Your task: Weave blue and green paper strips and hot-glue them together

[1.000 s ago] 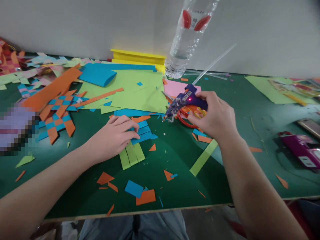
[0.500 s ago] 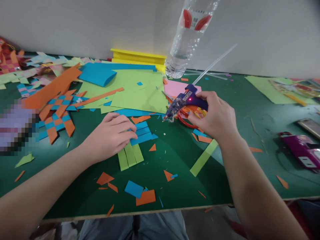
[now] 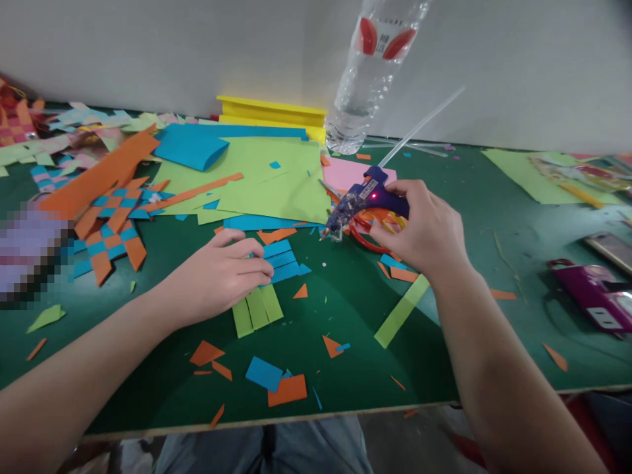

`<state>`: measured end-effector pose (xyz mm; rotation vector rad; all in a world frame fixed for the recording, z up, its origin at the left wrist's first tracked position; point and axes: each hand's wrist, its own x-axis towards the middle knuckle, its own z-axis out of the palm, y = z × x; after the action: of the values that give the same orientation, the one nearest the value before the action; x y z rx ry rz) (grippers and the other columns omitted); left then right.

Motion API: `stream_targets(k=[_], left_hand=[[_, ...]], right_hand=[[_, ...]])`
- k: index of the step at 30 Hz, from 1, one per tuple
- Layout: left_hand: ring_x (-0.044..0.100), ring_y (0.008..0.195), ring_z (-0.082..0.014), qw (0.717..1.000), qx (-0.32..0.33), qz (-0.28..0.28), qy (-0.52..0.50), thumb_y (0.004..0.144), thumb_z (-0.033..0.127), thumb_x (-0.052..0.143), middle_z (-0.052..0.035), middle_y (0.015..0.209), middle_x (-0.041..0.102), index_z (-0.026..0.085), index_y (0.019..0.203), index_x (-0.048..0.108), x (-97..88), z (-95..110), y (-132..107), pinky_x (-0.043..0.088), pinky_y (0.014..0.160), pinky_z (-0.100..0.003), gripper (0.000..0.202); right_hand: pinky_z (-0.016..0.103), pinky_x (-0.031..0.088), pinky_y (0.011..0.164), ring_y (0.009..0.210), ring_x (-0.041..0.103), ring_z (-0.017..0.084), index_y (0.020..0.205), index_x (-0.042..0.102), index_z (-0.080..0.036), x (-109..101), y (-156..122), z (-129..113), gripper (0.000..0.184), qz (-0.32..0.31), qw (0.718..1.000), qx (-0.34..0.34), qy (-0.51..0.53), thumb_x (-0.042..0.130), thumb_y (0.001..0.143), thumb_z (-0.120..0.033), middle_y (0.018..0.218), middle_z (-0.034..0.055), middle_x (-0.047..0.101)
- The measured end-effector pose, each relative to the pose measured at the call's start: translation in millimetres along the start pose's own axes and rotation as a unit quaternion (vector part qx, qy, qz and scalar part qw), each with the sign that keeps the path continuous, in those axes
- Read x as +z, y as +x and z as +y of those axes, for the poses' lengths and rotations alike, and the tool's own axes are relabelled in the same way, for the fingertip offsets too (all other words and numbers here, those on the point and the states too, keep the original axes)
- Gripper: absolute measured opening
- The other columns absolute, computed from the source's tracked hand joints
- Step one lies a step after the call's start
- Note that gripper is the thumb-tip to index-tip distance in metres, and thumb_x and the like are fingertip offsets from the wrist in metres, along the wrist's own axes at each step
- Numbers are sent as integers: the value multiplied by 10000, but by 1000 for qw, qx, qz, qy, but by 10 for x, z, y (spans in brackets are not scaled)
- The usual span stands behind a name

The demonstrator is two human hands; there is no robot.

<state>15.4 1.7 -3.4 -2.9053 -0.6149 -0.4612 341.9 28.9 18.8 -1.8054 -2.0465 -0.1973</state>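
Note:
My right hand is wrapped round the handle of a dark blue hot glue gun. A small red light glows on it, and a clear glue stick juts from its back. The nozzle points down to the left, above the table. My left hand lies over a woven piece of paper strips, fingers bent and closed on it; the thumb and the covered part are hidden. Blue strips come out to the right of the fingers, and light green strips come out below them.
Red-handled scissors lie under the glue gun. Behind are green paper sheets and a water bottle. Woven orange and blue pieces lie left; a purple device and a phone lie right. Scraps dot the green table.
The fingers of my left hand have shifted slightly on the paper strips, with the index finger lifted a little. My right hand and the glue gun stay nearly still.

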Motion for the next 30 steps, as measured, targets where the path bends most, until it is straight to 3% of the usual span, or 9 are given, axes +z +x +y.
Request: stream_targets(k=[2, 9, 19, 30], left_hand=[[622, 1006, -214, 1000, -9, -15, -9, 1045, 140, 350, 9, 991, 787, 240, 900, 724, 6, 4, -3, 365, 944, -384, 414], [615, 937, -214, 999, -26, 8, -28, 987, 68, 367, -10, 932, 759, 208, 963, 680, 50, 22, 1, 377, 902, -362, 344], [611, 999, -237, 1000, -23, -6, -18, 984, 64, 375, -58, 1079, 759, 165, 1194, 662, 110, 43, -6, 377, 903, -377, 370], [592, 1019, -250, 999, -15, -27, -13, 971, 37, 384, -46, 1090, 735, 181, 1163, 680, 123, 69, 18, 333, 941, -389, 381]], right_hand=[[529, 541, 855, 1069, 676, 379, 1198, 545, -260, 4, 3, 5, 515, 3, 1000, -3, 4, 698, 717, -360, 1134, 122, 703], [518, 539, 857, 1058, 679, 362, 1178, 538, -275, 9, 2, 12, 495, 9, 1000, -5, 8, 694, 716, -364, 1132, 107, 705], [509, 538, 868, 1042, 685, 351, 1182, 544, -258, 6, 1, 4, 490, 9, 1000, -8, 5, 678, 728, -385, 1140, 116, 716], [519, 546, 860, 1041, 685, 357, 1178, 531, -261, 28, -4, 30, 494, 14, 1000, -19, 8, 694, 723, -363, 1120, 108, 704]])
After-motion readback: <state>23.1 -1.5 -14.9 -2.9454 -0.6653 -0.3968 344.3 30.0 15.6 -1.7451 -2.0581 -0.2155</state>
